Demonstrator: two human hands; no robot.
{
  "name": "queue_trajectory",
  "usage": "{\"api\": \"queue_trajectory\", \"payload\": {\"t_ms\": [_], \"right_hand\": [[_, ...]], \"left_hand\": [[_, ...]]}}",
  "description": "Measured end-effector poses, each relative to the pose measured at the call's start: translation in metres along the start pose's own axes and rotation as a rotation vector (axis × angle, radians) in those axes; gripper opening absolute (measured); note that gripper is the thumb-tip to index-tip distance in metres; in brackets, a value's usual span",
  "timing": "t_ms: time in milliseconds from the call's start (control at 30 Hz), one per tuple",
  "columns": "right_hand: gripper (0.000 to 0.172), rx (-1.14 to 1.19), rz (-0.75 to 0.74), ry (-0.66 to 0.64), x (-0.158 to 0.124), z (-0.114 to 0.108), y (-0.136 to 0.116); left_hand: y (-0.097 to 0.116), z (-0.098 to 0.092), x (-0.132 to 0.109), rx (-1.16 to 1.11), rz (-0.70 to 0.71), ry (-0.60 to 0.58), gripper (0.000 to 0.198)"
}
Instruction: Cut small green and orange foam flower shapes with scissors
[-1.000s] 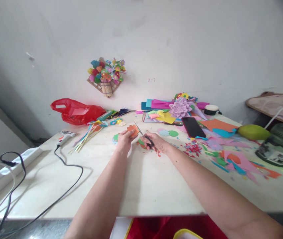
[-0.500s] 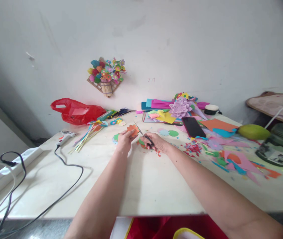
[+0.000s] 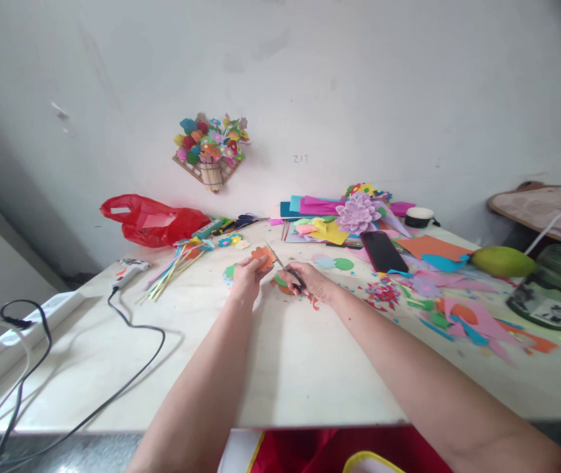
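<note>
My left hand [image 3: 246, 276] pinches an orange paper flower shape [image 3: 263, 255] just above the white table [image 3: 285, 368]. My right hand [image 3: 310, 281] is closed round the handles of small scissors [image 3: 283, 265], whose blades point up and left, touching the orange shape's right edge. Green and orange paper bits [image 3: 280, 284] lie under the right hand.
A black phone [image 3: 383, 251], purple paper flower [image 3: 358, 213], stacked coloured sheets [image 3: 310, 207] and many paper scraps [image 3: 458, 312] crowd the right side. Coloured sticks [image 3: 175, 269], a red plastic bag [image 3: 155, 220], a glue gun [image 3: 130, 268] with its cable [image 3: 127, 328] lie left. A glass jar [image 3: 556, 289] and green fruit [image 3: 502, 261] stand far right.
Almost nothing differs; the scissors' blades shifted very slightly against the orange shape while both hands stayed in place.
</note>
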State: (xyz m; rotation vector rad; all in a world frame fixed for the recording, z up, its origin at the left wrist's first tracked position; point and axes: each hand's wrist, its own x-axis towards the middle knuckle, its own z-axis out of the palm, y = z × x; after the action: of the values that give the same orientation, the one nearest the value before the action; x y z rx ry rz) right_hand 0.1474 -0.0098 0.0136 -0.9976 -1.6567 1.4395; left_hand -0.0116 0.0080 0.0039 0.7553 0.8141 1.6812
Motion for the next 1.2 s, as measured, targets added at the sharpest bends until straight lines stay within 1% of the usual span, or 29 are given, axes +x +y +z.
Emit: {"api": "queue_trajectory", "payload": {"t_ms": [167,400,833,1200], "right_hand": [[0.03,-0.002,-0.018,-0.022,0.0021,-0.002,0.0039],[0.031,-0.014,-0.04,-0.047,0.0004,-0.0036,0.0034],[0.031,-0.019,-0.027,-0.035,0.0024,-0.0037,0.0036],[0.03,-0.045,-0.058,-0.036,0.0024,-0.0042,0.0047]], "left_hand": [[0.0017,-0.0018,0.0012,-0.011,-0.01,0.012,0.022],[0.0043,-0.0061,0.0032,-0.007,-0.023,-0.002,0.025],[0.0029,-0.0051,0.0028,0.013,-0.008,-0.012,0.026],[0.0022,-0.0038,0.0013,0.013,-0.004,-0.019,0.025]]}}
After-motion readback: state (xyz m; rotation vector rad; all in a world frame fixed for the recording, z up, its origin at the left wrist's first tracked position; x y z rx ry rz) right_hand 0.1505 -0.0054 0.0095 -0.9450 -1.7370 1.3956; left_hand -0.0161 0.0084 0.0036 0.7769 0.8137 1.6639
